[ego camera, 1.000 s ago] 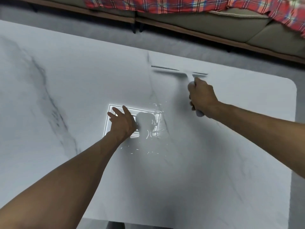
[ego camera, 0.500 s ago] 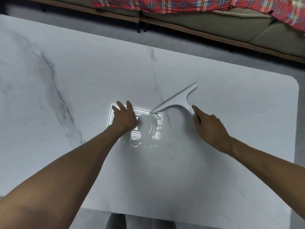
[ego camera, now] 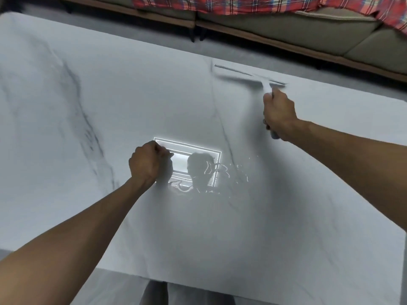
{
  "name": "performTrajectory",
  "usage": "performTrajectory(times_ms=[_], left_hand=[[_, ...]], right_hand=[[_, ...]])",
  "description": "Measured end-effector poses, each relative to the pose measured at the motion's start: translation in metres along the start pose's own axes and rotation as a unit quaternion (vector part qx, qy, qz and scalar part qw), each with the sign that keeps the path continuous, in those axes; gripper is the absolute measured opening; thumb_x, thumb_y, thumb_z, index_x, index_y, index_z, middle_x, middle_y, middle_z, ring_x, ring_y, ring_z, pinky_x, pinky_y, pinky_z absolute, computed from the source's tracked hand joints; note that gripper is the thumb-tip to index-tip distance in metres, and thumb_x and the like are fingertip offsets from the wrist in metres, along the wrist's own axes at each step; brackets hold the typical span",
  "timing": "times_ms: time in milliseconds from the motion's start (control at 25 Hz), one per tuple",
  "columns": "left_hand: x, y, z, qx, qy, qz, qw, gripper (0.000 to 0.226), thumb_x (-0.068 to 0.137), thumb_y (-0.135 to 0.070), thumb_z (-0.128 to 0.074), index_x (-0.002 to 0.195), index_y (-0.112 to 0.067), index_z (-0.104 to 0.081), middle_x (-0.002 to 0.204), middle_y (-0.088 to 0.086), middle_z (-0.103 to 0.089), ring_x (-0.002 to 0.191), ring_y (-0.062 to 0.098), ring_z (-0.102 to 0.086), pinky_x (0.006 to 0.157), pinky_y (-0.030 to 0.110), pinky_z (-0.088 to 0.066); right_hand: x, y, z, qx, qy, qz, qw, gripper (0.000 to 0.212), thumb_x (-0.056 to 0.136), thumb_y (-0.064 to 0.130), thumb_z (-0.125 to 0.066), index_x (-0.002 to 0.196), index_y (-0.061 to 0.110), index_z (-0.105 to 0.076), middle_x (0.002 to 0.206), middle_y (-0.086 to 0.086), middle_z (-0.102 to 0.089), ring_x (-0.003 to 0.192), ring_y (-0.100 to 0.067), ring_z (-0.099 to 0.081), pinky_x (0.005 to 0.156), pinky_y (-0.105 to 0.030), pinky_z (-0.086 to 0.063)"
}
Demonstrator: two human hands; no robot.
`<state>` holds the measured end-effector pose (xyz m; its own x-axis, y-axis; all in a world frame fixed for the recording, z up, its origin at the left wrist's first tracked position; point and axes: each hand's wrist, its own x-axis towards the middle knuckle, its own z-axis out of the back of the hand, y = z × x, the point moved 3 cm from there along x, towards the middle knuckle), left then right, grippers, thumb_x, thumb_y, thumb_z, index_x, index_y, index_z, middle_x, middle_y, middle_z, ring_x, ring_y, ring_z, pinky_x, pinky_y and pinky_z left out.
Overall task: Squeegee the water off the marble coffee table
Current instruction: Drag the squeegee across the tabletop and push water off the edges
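The marble coffee table [ego camera: 66, 106] is filling most of the view, a smooth, pale slab with rounded corners. Dark grey veins are running down its left side, and one thin vein is crossing its middle. Beyond its far edge a strip of matte grey floor [ego camera: 110, 25] is showing. Past that, a sofa [ego camera: 286, 29] with beige cushions on a dark wooden base is stretching across the top. A red plaid blanket [ego camera: 242, 3] of soft fabric is draping over the cushions.

A bright rectangular reflection [ego camera: 187, 148] is glowing on the polished stone near the table's centre.

The squeegee [ego camera: 264, 81], pale and T-shaped, is sitting at the far edge of the table, right of centre. Its long straight blade is lying along that edge and is blurred. The right hand [ego camera: 279, 113] is wrapping its fingers round the handle, and the rounded butt of the handle is poking out on the near side of the fist.

The left hand [ego camera: 147, 166] is curling into a fist with nothing visible in it. It is resting on the stone at the left end of the reflection.

The water [ego camera: 222, 170] is lying in thin, glinting puddles and scattered droplets. It is sitting at the right and near sides of the reflection, well nearer than the blade.
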<state>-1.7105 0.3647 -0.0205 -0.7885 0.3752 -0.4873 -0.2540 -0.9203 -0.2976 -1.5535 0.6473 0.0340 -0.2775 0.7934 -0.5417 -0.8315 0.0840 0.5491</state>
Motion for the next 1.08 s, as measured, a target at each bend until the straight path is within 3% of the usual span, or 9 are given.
performTrajectory(times_ms=[120,200,320,440,480,560,760,880,1081], left_hand=[[-0.014,0.028,-0.002,-0.022,-0.024,0.028,0.999,0.026,0.092,-0.031,-0.048,0.085,-0.010,-0.061,0.074,0.002,-0.059,0.073,0.030,-0.053,0.068,0.031,-0.035],[-0.019,0.049,-0.004,-0.012,-0.044,0.046,0.998,0.038,0.096,-0.034,-0.039,0.079,-0.008,-0.061,0.070,0.006,-0.062,0.071,0.033,-0.056,0.066,0.032,-0.035],[-0.029,0.076,-0.005,-0.026,-0.065,0.059,0.996,0.053,0.099,-0.044,-0.034,0.072,-0.008,-0.061,0.068,0.009,-0.064,0.070,0.033,-0.059,0.064,0.033,-0.037],[-0.039,0.088,-0.014,-0.022,-0.061,0.038,0.997,0.028,0.098,-0.025,-0.040,0.099,-0.009,-0.063,0.095,0.008,-0.066,0.091,0.032,-0.062,0.069,0.034,-0.042],[-0.043,0.089,-0.018,-0.011,-0.048,0.024,0.998,0.025,0.096,-0.015,-0.041,0.112,-0.007,-0.059,0.107,0.010,-0.063,0.101,0.032,-0.059,0.074,0.037,-0.045],[-0.049,0.090,-0.027,0.020,-0.017,-0.013,1.000,0.034,0.089,0.000,-0.039,0.121,-0.001,-0.051,0.115,0.017,-0.053,0.110,0.035,-0.053,0.079,0.043,-0.047],[-0.055,0.083,-0.024,0.015,0.027,-0.044,0.999,0.035,0.083,-0.002,-0.036,0.112,0.007,-0.052,0.111,0.025,-0.048,0.104,0.041,-0.048,0.078,0.046,-0.046],[-0.069,0.090,-0.025,0.023,0.060,-0.063,0.996,0.047,0.082,-0.013,-0.025,0.117,0.007,-0.050,0.119,0.025,-0.050,0.112,0.040,-0.049,0.087,0.046,-0.045],[-0.090,0.118,-0.027,-0.006,0.102,-0.027,0.994,0.031,0.089,-0.007,-0.049,0.119,-0.004,-0.049,0.116,0.019,-0.058,0.104,0.038,-0.058,0.086,0.041,-0.050]], right_hand=[[0.021,0.028,-0.038,0.051,-0.004,-0.055,0.997,0.030,0.098,0.023,-0.030,0.123,0.016,-0.047,0.103,-0.015,-0.060,0.058,-0.024,-0.050,0.037,-0.022,-0.036],[0.021,0.035,-0.061,0.049,-0.007,-0.067,0.997,0.032,0.096,0.013,-0.031,0.125,0.013,-0.045,0.107,-0.017,-0.061,0.064,-0.026,-0.051,0.039,-0.023,-0.037],[-0.003,0.029,-0.087,-0.101,-0.005,0.041,0.994,0.038,0.097,0.014,-0.030,0.132,0.014,-0.042,0.113,-0.019,-0.060,0.089,-0.036,-0.059,0.061,-0.035,-0.042],[-0.055,0.007,-0.112,-0.217,0.082,0.197,0.953,0.040,0.099,0.023,-0.031,0.139,0.023,-0.039,0.107,-0.018,-0.064,0.099,-0.041,-0.057,0.076,-0.038,-0.039],[-0.074,-0.005,-0.116,-0.233,0.108,0.223,0.940,0.041,0.100,0.026,-0.031,0.141,0.028,-0.038,0.103,-0.017,-0.065,0.095,-0.041,-0.058,0.076,-0.039,-0.040],[-0.102,-0.032,-0.110,-0.260,0.127,0.242,0.926,0.043,0.102,0.033,-0.030,0.144,0.036,-0.035,0.097,-0.016,-0.067,0.087,-0.040,-0.059,0.074,-0.039,-0.042],[-0.131,-0.099,-0.054,-0.370,0.126,0.236,0.890,0.044,0.104,0.039,-0.025,0.147,0.043,-0.030,0.090,-0.003,-0.068,0.070,-0.025,-0.051,0.065,-0.033,-0.039],[-0.147,-0.129,-0.014,-0.419,0.105,0.199,0.880,0.043,0.103,0.041,-0.024,0.146,0.046,-0.030,0.099,-0.001,-0.069,0.080,-0.027,-0.057,0.065,-0.032,-0.039],[-0.172,-0.130,0.035,-0.503,0.098,0.130,0.849,0.043,0.103,0.044,-0.023,0.145,0.047,-0.033,0.113,0.000,-0.068,0.099,-0.029,-0.062,0.071,-0.032,-0.041]])
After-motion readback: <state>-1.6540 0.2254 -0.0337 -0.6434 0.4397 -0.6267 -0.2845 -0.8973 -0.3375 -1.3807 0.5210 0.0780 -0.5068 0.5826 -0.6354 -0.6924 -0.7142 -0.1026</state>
